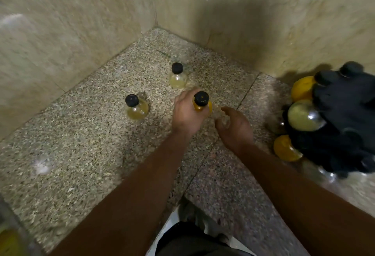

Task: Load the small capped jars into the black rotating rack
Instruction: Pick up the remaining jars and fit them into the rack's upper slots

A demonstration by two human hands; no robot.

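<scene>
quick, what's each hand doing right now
Left hand: closed around a small orange-filled glass jar with a black cap.
Right hand: open, empty, beside that jar.

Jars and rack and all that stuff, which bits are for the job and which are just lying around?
For the job:
- orange jar in the left hand
- two pale jars standing on the counter
- black rack, partly loaded
- right hand, open

Just there:
- speckled counter
- tiled walls

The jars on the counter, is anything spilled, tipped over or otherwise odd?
Nothing stands out. The two pale jars stand upright and capped on the granite counter, no spill visible. The left hand holds an orange jar upright; the rack is blurred.
</scene>
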